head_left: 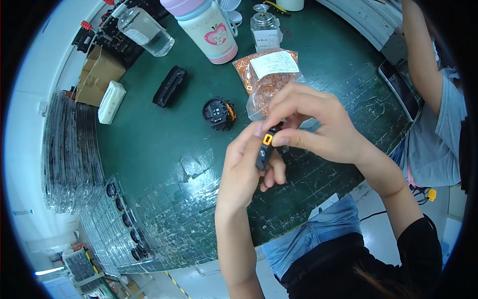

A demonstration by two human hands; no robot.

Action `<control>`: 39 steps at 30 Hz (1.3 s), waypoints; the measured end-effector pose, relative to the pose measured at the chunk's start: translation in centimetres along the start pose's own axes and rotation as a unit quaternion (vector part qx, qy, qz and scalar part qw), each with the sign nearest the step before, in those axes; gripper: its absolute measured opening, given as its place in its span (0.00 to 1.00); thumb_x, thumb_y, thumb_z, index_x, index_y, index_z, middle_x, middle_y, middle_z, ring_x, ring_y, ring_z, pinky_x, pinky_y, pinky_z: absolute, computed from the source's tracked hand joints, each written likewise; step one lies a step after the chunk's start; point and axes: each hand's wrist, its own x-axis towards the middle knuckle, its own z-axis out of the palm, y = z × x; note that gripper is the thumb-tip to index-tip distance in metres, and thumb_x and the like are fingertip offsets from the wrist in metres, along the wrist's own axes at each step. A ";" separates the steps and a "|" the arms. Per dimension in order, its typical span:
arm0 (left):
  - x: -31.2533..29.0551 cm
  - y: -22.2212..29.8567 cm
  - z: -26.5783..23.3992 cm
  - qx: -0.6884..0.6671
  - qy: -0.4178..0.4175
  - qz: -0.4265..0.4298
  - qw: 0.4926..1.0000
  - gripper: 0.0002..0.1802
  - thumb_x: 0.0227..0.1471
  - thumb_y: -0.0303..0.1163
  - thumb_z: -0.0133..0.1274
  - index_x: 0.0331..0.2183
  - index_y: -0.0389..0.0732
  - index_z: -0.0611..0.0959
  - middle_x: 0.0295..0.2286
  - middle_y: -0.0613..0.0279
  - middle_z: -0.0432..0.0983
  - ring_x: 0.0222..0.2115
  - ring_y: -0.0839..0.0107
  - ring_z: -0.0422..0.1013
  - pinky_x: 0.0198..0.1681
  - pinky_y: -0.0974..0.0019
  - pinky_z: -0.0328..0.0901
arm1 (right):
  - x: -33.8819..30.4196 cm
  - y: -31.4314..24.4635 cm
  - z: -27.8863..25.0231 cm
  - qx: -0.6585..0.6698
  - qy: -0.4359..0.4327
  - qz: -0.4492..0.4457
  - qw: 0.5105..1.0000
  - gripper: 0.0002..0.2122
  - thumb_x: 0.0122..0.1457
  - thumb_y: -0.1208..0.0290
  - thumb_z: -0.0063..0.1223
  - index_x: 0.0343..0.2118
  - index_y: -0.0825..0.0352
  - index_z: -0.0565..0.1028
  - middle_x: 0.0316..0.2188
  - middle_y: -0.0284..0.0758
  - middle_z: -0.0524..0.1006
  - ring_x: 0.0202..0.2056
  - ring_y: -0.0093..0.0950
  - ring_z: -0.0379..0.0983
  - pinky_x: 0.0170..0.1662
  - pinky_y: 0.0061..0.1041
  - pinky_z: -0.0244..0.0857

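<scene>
Piece (263,156), black-and-orange, held between left grip (240,170), right grip (326,119)

The surface (149,149) I'm watching is dark green and scuffed. Near the centre I see a round part (218,113), with a black shell (170,87) to its upper left. Across the top stand a bottle (148,33), a flask (209,37) and a jar (266,35), a bag of orange bits (271,82) below. Upper left I get a box (106,79) and a white block (111,102); right, a phone (399,89); lower left, a clear tray (105,234) of black rings (126,220).
</scene>
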 end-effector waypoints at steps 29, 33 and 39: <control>-0.1 -0.3 0.8 0.085 0.116 0.193 0.971 0.18 0.47 0.20 0.57 0.44 0.33 0.76 0.27 0.59 0.77 0.21 0.79 0.73 0.22 0.80 0.67 | 0.0 -0.2 -1.1 0.111 -0.001 0.139 0.984 0.15 0.52 0.80 0.58 0.43 0.68 0.71 0.33 0.30 0.71 0.33 0.16 0.67 0.34 0.15 0.65; 0.3 0.5 -0.1 0.203 0.278 0.262 0.901 0.15 0.50 0.22 0.55 0.43 0.35 0.76 0.30 0.61 0.76 0.24 0.81 0.70 0.26 0.80 0.64 | 0.2 0.1 -1.3 0.051 0.043 0.082 0.994 0.14 0.53 0.73 0.57 0.42 0.66 0.71 0.31 0.30 0.72 0.30 0.18 0.70 0.32 0.19 0.67; 0.7 -0.4 -4.5 0.378 0.421 0.303 0.767 0.11 0.51 0.23 0.56 0.39 0.35 0.80 0.30 0.65 0.76 0.27 0.84 0.67 0.30 0.79 0.63 | 0.5 3.3 -3.8 -0.334 0.098 0.018 0.937 0.11 0.54 0.69 0.54 0.38 0.66 0.71 0.28 0.37 0.73 0.25 0.29 0.73 0.30 0.26 0.67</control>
